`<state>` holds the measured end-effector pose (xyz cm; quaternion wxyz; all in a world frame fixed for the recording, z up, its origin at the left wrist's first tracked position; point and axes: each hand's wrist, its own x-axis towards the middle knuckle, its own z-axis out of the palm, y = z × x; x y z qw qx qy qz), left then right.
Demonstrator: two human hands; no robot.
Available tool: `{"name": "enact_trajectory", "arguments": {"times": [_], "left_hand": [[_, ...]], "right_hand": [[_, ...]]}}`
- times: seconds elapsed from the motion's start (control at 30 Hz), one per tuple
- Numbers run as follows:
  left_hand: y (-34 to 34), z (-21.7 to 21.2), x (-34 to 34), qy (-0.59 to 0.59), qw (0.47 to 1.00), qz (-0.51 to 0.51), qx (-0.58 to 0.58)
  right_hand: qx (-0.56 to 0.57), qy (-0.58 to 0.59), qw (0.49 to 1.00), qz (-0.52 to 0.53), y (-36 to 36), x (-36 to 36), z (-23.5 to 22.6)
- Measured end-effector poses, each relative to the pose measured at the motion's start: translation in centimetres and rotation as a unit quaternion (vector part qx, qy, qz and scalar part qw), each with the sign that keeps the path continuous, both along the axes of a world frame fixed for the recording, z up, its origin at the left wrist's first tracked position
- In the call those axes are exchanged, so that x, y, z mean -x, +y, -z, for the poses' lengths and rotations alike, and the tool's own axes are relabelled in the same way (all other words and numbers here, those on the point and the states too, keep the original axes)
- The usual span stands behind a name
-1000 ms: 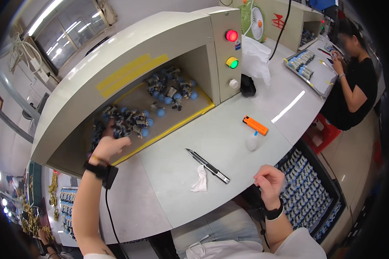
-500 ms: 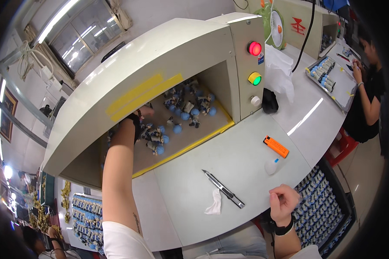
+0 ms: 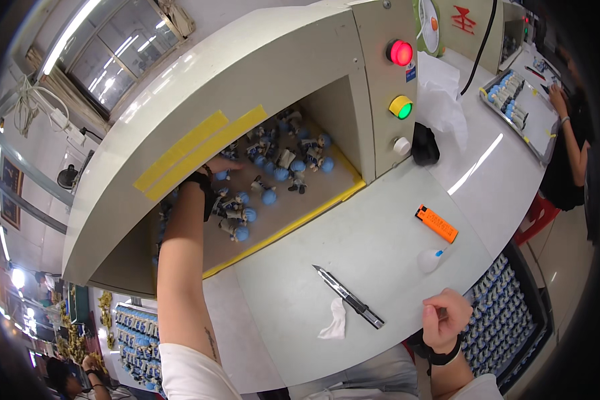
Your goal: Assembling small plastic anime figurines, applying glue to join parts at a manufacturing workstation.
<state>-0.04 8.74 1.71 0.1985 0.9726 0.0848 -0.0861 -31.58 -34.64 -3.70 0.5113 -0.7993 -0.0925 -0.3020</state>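
My left hand (image 3: 221, 164) reaches deep into the opening of a cream machine cabinet (image 3: 247, 73). Its fingers are mostly hidden under the hood, and a black band sits on the wrist. Around the hand, on the cabinet floor, lie several small figurines with blue round heads (image 3: 268, 197). My right hand (image 3: 443, 320) rests at the near edge of the white table (image 3: 380, 247), curled into a fist, with nothing clearly showing in it. A grey utility knife (image 3: 349, 298) with its blade out lies left of that hand, beside a crumpled white tissue (image 3: 333, 321).
An orange lighter (image 3: 437, 223) and a small white bottle (image 3: 430, 260) lie on the table. The cabinet's panel carries a red lamp (image 3: 401, 53) and a green button (image 3: 401, 107). A black crate of figurines (image 3: 507, 320) stands at right. Another person (image 3: 570, 133) works at a tray (image 3: 520, 107).
My left arm has gone from the cabinet's left front corner deeper inside, toward the middle. The right hand stays fisted at the table edge. The view has moved closer.
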Motion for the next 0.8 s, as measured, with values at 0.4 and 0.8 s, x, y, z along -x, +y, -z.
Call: {"name": "enact_trajectory", "arguments": {"times": [0.4, 0.8], "left_hand": [[3.9, 1.0, -0.1, -0.027, 0.988, -0.055, 0.144], [1.9, 3.6, 0.3, -0.269, 0.939, 0.128, -0.175]], "right_hand": [[0.011, -0.002, 1.000, 0.000, -0.2, 0.0, 0.1], [0.023, -0.007, 1.000, 0.002, -0.1, 0.0, 0.0]]}}
